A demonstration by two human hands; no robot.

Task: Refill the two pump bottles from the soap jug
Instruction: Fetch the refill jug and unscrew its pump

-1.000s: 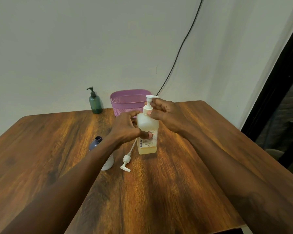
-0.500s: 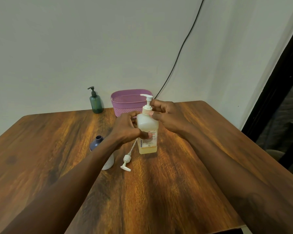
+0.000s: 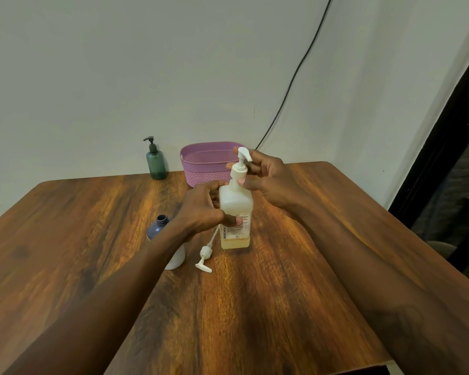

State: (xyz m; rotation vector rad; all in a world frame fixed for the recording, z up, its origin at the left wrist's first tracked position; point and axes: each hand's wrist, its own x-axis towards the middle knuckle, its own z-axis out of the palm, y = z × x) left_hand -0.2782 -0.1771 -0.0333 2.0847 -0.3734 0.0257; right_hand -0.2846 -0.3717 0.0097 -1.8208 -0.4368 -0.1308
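Note:
A translucent soap bottle (image 3: 236,201) with a little yellow liquid at its bottom stands upright mid-table. My left hand (image 3: 201,209) grips its body. My right hand (image 3: 266,180) holds the collar of its white pump head (image 3: 240,165), whose nozzle points right. An open blue-and-white bottle (image 3: 160,226) without a pump stands to the left, partly hidden by my left forearm. Its loose white pump (image 3: 205,258) lies on the table beside it. A green pump bottle (image 3: 155,162) stands at the back by the wall.
A purple woven basket (image 3: 201,163) sits at the back edge of the wooden table (image 3: 255,307), right behind the soap bottle. A black cable runs down the wall behind it. The table's right edge borders a dark doorway.
The pump head's nozzle has swung from right to left and back to right as my right hand turns it. The bottle and my left hand stay in place.

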